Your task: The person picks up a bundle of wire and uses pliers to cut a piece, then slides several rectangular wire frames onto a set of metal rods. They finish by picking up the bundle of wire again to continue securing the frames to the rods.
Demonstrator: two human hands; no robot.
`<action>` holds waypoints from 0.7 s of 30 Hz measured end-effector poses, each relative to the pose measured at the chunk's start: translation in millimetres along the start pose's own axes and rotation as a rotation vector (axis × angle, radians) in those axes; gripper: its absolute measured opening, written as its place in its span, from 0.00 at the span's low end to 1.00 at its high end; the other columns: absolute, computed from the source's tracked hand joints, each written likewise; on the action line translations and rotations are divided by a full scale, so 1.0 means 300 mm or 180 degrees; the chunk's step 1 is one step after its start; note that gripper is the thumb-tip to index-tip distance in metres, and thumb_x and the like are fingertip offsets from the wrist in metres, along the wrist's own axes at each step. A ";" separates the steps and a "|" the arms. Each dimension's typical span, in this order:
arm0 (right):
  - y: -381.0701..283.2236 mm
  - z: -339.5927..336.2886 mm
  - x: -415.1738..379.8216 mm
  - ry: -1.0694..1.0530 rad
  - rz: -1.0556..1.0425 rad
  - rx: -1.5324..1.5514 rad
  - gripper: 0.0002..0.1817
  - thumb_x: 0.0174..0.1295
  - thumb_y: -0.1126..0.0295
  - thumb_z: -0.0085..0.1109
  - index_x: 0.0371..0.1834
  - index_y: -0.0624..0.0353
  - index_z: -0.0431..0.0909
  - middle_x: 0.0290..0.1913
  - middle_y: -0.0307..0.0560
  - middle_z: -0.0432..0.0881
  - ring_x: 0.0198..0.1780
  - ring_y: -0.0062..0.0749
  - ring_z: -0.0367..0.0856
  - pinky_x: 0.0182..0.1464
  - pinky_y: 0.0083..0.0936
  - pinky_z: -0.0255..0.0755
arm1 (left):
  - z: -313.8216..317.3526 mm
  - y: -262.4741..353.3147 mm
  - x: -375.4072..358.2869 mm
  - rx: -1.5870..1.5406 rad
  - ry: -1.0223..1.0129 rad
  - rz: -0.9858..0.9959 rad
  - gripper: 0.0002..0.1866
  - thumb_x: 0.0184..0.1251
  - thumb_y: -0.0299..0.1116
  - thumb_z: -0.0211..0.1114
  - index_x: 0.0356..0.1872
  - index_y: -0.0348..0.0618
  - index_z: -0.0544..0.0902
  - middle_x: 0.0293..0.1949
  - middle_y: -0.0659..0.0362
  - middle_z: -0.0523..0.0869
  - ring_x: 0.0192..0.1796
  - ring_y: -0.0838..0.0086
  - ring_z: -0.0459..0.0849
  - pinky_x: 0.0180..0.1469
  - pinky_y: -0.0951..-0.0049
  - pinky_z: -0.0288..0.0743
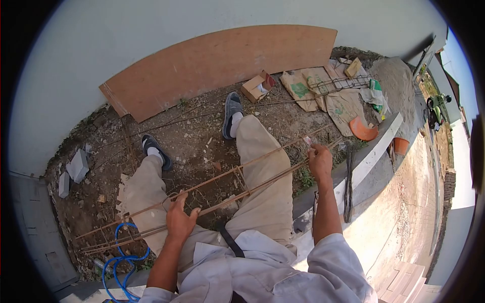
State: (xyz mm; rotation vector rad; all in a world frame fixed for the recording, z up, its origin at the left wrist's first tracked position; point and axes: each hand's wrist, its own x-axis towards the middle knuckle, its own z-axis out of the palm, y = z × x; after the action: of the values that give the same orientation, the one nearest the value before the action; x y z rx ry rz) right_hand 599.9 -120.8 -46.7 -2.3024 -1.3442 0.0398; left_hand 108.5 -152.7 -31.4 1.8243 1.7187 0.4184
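A long frame of thin rusty rebar (268, 183) lies across the person's thighs, with small cross ties between its bars. My left hand (181, 218) is at its left part, fingers bent over the upper bar and a tie, thumb apart near the lower bars. Towards the frame's right end my right hand (320, 160) is closed at the bars. Just above its fingertips shows a small pale, reddish item (308, 140), too small to make out. A bundle of dark tie wire (348, 184) hangs over the concrete ledge beside the right forearm.
A plywood sheet (217, 63) leans on the wall. Beyond the feet are a cardboard box (257, 87), paper sacks (346, 108), another rebar frame (343, 84) and an orange plastic piece (362, 130). Blue hose (117, 267) lies lower left, grey blocks (78, 165) at left.
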 end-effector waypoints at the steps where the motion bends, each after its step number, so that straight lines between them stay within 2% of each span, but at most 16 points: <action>1: -0.016 -0.012 -0.012 0.0120 0.0027 0.0140 0.07 0.64 0.71 0.70 0.43 0.61 0.89 0.40 0.57 0.86 0.40 0.51 0.86 0.44 0.42 0.79 | -0.001 0.002 0.000 -0.0024 0.0003 -0.0014 0.35 0.55 0.31 0.81 0.65 0.34 0.80 0.70 0.43 0.81 0.68 0.47 0.81 0.71 0.56 0.74; 3: -0.050 -0.038 -0.046 0.0350 0.0082 0.0431 0.06 0.65 0.71 0.71 0.41 0.61 0.87 0.42 0.54 0.86 0.43 0.48 0.86 0.46 0.40 0.79 | -0.001 0.003 0.000 -0.0068 0.0008 -0.0042 0.35 0.54 0.31 0.81 0.66 0.35 0.80 0.70 0.43 0.81 0.68 0.47 0.81 0.72 0.56 0.74; 6: -0.166 -0.064 -0.152 -0.0240 0.0314 0.1463 0.05 0.63 0.75 0.72 0.39 0.61 0.85 0.40 0.51 0.84 0.41 0.44 0.85 0.44 0.38 0.78 | 0.011 -0.017 0.001 -0.0037 0.0057 0.0054 0.35 0.54 0.32 0.81 0.66 0.36 0.80 0.70 0.43 0.81 0.68 0.47 0.81 0.71 0.56 0.74; 9: -0.311 -0.092 -0.262 -0.0941 -0.0366 0.1560 0.08 0.61 0.76 0.74 0.42 0.61 0.85 0.40 0.51 0.84 0.42 0.47 0.85 0.45 0.40 0.78 | 0.002 0.007 0.005 0.0006 0.0050 -0.0038 0.35 0.54 0.32 0.82 0.66 0.36 0.81 0.69 0.43 0.82 0.69 0.49 0.82 0.72 0.59 0.74; 12: -0.420 -0.061 -0.332 -0.0893 -0.1116 0.1384 0.12 0.60 0.75 0.75 0.46 0.61 0.84 0.45 0.54 0.83 0.46 0.51 0.84 0.48 0.42 0.78 | 0.001 0.003 0.001 0.0055 -0.0044 -0.0026 0.35 0.57 0.35 0.80 0.67 0.37 0.80 0.70 0.43 0.82 0.67 0.49 0.82 0.71 0.57 0.75; 15: -0.520 -0.020 -0.357 -0.0976 -0.1530 0.1423 0.16 0.60 0.74 0.75 0.49 0.62 0.83 0.49 0.56 0.82 0.51 0.55 0.82 0.52 0.44 0.77 | 0.000 0.000 0.001 0.0057 -0.0051 -0.0054 0.35 0.59 0.37 0.79 0.68 0.39 0.80 0.67 0.43 0.83 0.64 0.48 0.83 0.70 0.56 0.76; 16: -0.536 0.004 -0.367 -0.1099 -0.1553 0.1335 0.21 0.59 0.73 0.76 0.54 0.62 0.82 0.55 0.57 0.80 0.58 0.57 0.79 0.60 0.46 0.73 | 0.002 0.001 0.000 0.0037 -0.0054 -0.0062 0.35 0.59 0.37 0.79 0.68 0.39 0.80 0.66 0.44 0.84 0.63 0.48 0.83 0.69 0.56 0.76; 19: -0.619 0.041 -0.373 -0.0970 -0.1960 0.0982 0.25 0.58 0.71 0.77 0.59 0.61 0.81 0.61 0.58 0.78 0.63 0.58 0.75 0.66 0.49 0.70 | 0.011 -0.006 -0.008 0.0041 0.0085 0.0062 0.34 0.60 0.37 0.78 0.68 0.41 0.80 0.62 0.44 0.86 0.63 0.48 0.83 0.68 0.55 0.77; 20: -0.628 0.063 -0.372 -0.1140 -0.1973 0.0934 0.30 0.57 0.68 0.78 0.63 0.59 0.79 0.66 0.58 0.75 0.68 0.58 0.71 0.71 0.51 0.65 | 0.008 0.000 -0.011 0.0042 0.0052 0.0002 0.33 0.61 0.37 0.78 0.68 0.40 0.80 0.62 0.44 0.86 0.63 0.48 0.83 0.68 0.55 0.77; 21: -0.650 0.073 -0.372 -0.1174 -0.2077 0.0862 0.30 0.57 0.68 0.78 0.63 0.59 0.79 0.66 0.57 0.75 0.69 0.58 0.71 0.72 0.51 0.64 | -0.002 0.012 -0.012 0.0042 0.0018 -0.0054 0.33 0.61 0.37 0.78 0.68 0.39 0.80 0.61 0.44 0.86 0.63 0.48 0.83 0.68 0.55 0.77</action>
State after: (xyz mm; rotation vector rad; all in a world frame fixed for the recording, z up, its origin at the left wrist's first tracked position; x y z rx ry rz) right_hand 377.2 -125.2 -9.4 -1.5952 -2.0715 0.4201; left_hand 110.5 -156.0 -28.1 1.8182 1.7436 0.4067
